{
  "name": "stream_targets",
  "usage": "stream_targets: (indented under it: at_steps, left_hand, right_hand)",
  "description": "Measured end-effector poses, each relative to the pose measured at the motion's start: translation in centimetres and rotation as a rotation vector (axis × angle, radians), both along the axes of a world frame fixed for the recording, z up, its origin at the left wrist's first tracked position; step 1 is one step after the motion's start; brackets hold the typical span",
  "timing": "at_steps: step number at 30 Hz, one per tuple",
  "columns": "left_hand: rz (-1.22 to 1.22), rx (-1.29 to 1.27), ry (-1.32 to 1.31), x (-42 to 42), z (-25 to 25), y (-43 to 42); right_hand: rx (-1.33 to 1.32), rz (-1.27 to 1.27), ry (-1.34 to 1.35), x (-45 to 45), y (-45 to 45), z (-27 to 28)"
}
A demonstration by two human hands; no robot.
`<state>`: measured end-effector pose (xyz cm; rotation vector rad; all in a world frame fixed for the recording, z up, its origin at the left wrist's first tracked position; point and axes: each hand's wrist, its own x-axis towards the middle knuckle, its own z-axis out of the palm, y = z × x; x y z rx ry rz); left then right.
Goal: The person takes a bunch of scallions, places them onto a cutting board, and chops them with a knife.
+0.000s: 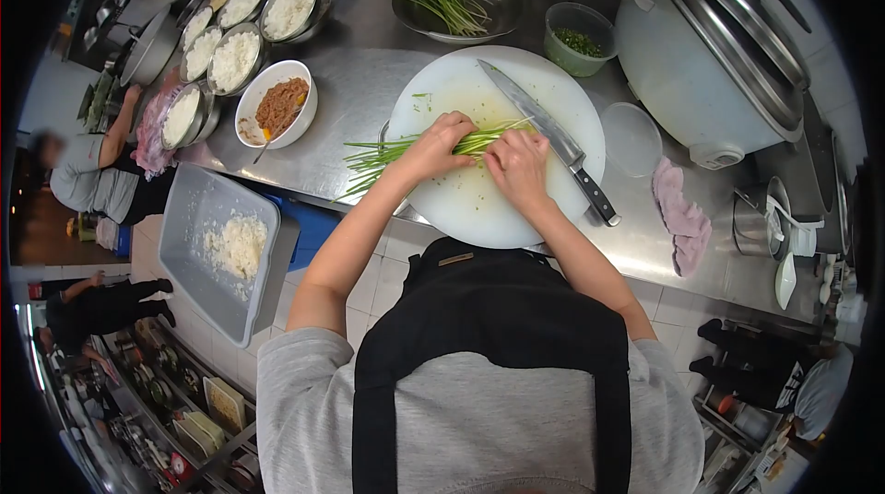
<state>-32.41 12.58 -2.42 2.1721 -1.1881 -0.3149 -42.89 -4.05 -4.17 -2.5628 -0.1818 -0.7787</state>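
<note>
- At the centre of the frame, a bundle of long green stalks (477, 141) lies crosswise on a round white cutting board (461, 213), loose ends spilling past the board's left edge
- The person's left hand (439, 146), left of centre, grips the bundle from above, thumb and fingers closing around it
- Their right hand (516, 162), just right of centre, has its fingers curled in and pinches the same stalks near their other end
- Just beside the right hand I see a large knife (539, 121) lying flat on the board, black handle towards the lower right, reaching over the edge
- At the top of the frame, a metal bowl (404, 17) holds more green stalks; right of it stands a tub (579, 56) of chopped greens
- Right of the board, a crumpled pink cloth (680, 217) rests on the steel counter (350, 116)
- In the upper left, a white bowl (246, 111) of reddish-brown food sits near several bowls of white rice (235, 61)
</note>
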Motion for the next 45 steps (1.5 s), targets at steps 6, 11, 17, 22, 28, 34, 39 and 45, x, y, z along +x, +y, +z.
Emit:
stream_targets:
  at_steps: [6,11,17,22,28,34,39,45]
  left_hand:
    - [-0.005,-0.002,-0.010,0.1,0.2,0.5]
    - [-0.005,0.075,-0.110,-0.1,1.1,0.4]
    - [0.033,0.062,-0.199,-0.7,2.2,-2.9]
    - [0.099,0.212,-0.174,-2.0,1.3,-5.3]
    - [0.118,0.184,-0.183,-1.3,0.2,-4.1]
    - [0.147,0.122,-0.160,-1.9,1.6,-4.0]
    - [0.161,0.121,-0.069,-1.7,2.0,-4.5]
    - [0.143,0.089,-0.035,-1.1,1.4,-4.5]
  right_hand:
    - [0.036,-0.178,0.066,-2.3,-4.1,0.1]
    - [0.045,-0.170,0.166,-2.3,-5.4,0.4]
    - [0.107,0.041,0.233,-0.8,-7.6,2.3]
    - [-0.086,0.142,0.333,1.2,-7.8,2.2]
    - [-0.173,0.262,0.414,2.6,-7.8,1.2]
    - [-0.006,0.172,0.182,1.6,-8.0,2.0]
    - [0.066,0.096,0.253,2.4,-8.8,1.4]
    - [0.062,0.141,0.268,3.9,-6.6,0.4]
